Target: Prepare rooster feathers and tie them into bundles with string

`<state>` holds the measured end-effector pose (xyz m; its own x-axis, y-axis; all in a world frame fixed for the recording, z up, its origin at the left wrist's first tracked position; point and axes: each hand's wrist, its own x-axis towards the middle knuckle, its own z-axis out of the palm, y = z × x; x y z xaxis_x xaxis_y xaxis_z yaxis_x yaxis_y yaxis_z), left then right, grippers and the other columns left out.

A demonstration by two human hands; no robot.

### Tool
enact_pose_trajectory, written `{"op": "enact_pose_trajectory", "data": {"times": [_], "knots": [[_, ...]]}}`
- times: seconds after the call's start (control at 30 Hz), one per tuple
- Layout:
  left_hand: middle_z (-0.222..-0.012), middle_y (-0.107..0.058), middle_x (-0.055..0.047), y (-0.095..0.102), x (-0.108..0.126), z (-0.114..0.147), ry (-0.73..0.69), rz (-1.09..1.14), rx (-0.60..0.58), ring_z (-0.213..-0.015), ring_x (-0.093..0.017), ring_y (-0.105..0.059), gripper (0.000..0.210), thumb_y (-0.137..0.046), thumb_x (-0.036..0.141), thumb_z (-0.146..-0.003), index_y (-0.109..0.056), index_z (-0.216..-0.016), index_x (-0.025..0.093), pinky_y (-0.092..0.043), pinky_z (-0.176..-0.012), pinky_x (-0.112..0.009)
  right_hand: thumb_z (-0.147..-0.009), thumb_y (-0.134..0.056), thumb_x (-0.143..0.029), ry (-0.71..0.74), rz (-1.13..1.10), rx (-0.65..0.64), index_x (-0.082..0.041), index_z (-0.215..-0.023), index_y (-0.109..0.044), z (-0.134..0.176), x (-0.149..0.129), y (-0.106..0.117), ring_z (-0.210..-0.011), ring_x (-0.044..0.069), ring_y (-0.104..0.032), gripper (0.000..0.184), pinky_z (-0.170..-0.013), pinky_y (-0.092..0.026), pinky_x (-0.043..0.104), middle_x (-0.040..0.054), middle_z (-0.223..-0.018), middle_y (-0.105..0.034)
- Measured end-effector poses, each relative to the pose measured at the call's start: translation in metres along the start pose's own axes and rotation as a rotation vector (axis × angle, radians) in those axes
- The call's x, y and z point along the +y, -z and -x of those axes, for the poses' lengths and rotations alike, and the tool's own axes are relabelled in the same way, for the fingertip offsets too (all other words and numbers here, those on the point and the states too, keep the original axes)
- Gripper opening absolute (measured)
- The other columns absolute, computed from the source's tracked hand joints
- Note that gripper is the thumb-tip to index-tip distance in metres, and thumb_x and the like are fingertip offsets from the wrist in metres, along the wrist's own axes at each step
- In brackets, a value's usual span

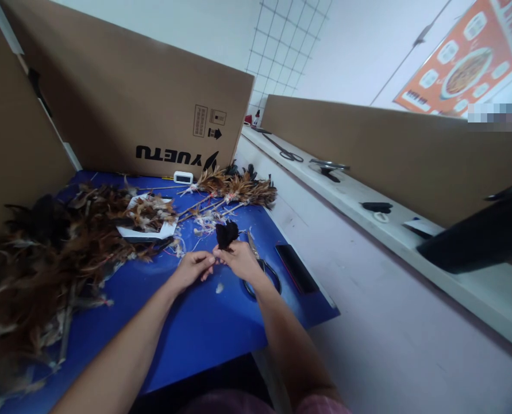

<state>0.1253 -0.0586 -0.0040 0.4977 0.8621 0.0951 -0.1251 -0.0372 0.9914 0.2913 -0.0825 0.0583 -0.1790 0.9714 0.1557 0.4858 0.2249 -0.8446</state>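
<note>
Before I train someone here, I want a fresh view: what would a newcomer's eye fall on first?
The big heap of brown feathers spreads over the left of the blue table. Near the middle, the right hand holds a small dark tuft, the left hand beside it.

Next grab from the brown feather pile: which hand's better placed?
Probably the left hand: it's nearer the feather pile, while the right hand sits farther off and appears to hold the dark tuft.
</note>
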Motion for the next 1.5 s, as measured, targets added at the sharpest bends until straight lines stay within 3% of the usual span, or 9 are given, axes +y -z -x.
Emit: {"op": "enact_pose_trajectory", "data": {"times": [0.2, 0.37, 0.63, 0.77, 0.9, 1.03, 1.2, 1.37, 1.5], "knots": [[-0.046, -0.054, 0.000, 0.000, 0.003, -0.001, 0.031, -0.061, -0.062, -0.040, -0.009, -0.046, 0.041, -0.062, 0.052, -0.078, -0.065, -0.066, 0.013, -0.035, -0.044, -0.021, -0.083, -0.059, -0.029, 0.041, -0.013, 0.077, -0.018, -0.084, -0.070, 0.007, 0.010, -0.006, -0.067, 0.015, -0.063, 0.016, -0.064, -0.048, 0.025, 0.0027, -0.070, -0.067], [-0.050, -0.056, 0.000, 0.002, 0.000, -0.002, 0.036, -0.137, -0.069, -0.042, -0.009, -0.045, 0.042, -0.059, 0.052, -0.080, -0.064, -0.066, 0.013, -0.037, -0.045, -0.021, -0.081, -0.061, -0.032, -0.012, -0.178, 0.163, -0.017, -0.086, -0.069, 0.008, 0.020, -0.017, -0.062, 0.013, -0.062, 0.018, -0.061, -0.049, 0.024, 0.0008, -0.068, -0.065], [-0.042, -0.048, 0.003, 0.004, -0.003, -0.002, 0.016, -0.343, -0.056, -0.041, -0.008, -0.042, 0.041, -0.055, 0.047, -0.084, -0.061, -0.061, 0.014, -0.031, -0.046, -0.020, -0.080, -0.062, -0.034, -0.080, -0.224, 0.245, -0.016, -0.083, -0.068, 0.010, 0.032, -0.026, -0.059, 0.013, -0.061, 0.019, -0.057, -0.049, 0.024, -0.0001, -0.064, -0.064], [-0.043, -0.046, 0.004, 0.004, -0.001, -0.002, -0.026, -0.460, -0.018, -0.040, -0.008, -0.039, 0.042, -0.050, 0.047, -0.086, -0.059, -0.060, 0.015, -0.030, -0.046, -0.021, -0.079, -0.062, -0.035, -0.075, -0.286, 0.221, -0.017, -0.082, -0.067, 0.011, 0.030, -0.027, -0.055, 0.011, -0.059, 0.019, -0.055, -0.049, 0.023, -0.0016, -0.062, -0.063], [-0.049, -0.049, 0.003, 0.008, 0.000, -0.004, -0.037, -0.374, 0.133, -0.041, -0.008, -0.040, 0.035, -0.052, 0.045, -0.085, -0.062, -0.070, 0.015, -0.029, -0.042, -0.020, -0.079, -0.062, -0.031, -0.052, -0.292, 0.198, -0.019, -0.089, -0.066, 0.012, 0.027, -0.024, -0.054, 0.009, -0.057, 0.016, -0.055, -0.049, 0.022, -0.0022, -0.069, -0.065], [-0.054, -0.050, 0.003, 0.013, -0.002, -0.006, -0.052, -0.165, 0.301, -0.041, -0.007, -0.040, 0.029, -0.055, 0.042, -0.084, -0.062, -0.076, 0.015, -0.030, -0.040, -0.019, -0.081, -0.060, -0.030, -0.055, -0.156, 0.222, -0.021, -0.091, -0.068, 0.014, 0.028, -0.010, -0.055, 0.010, -0.058, 0.016, -0.059, -0.049, 0.023, -0.0027, -0.066, -0.065], [-0.053, -0.048, 0.004, 0.012, -0.004, -0.010, -0.072, -0.027, 0.352, -0.041, -0.007, -0.040, 0.027, -0.056, 0.040, -0.085, -0.061, -0.076, 0.015, -0.030, -0.041, -0.019, -0.079, -0.059, -0.017, 0.037, 0.229, 0.259, -0.020, -0.091, -0.069, -0.001, 0.034, 0.029, -0.073, 0.012, -0.062, 0.016, -0.072, -0.049, 0.024, 0.0022, -0.086, -0.069], [-0.052, -0.048, 0.004, 0.011, -0.003, -0.012, -0.082, -0.002, 0.370, -0.040, -0.006, -0.040, 0.027, -0.056, 0.040, -0.085, -0.061, -0.076, 0.015, -0.030, -0.040, -0.019, -0.084, -0.051, -0.013, -0.131, 0.708, 0.104, -0.021, -0.098, -0.070, -0.043, 0.045, 0.062, -0.090, 0.015, -0.064, 0.024, -0.080, -0.045, 0.023, 0.0047, -0.101, -0.070], [-0.051, -0.048, 0.004, 0.012, -0.004, -0.012, -0.085, 0.000, 0.375, -0.039, -0.006, -0.040, 0.028, -0.056, 0.041, -0.085, -0.061, -0.077, 0.014, -0.030, -0.039, -0.018, -0.081, -0.060, -0.015, -0.217, 0.785, 0.000, -0.019, -0.094, -0.072, -0.074, 0.060, 0.069, -0.096, 0.019, -0.064, 0.018, -0.081, -0.045, 0.024, 0.0075, -0.101, -0.071]]}}
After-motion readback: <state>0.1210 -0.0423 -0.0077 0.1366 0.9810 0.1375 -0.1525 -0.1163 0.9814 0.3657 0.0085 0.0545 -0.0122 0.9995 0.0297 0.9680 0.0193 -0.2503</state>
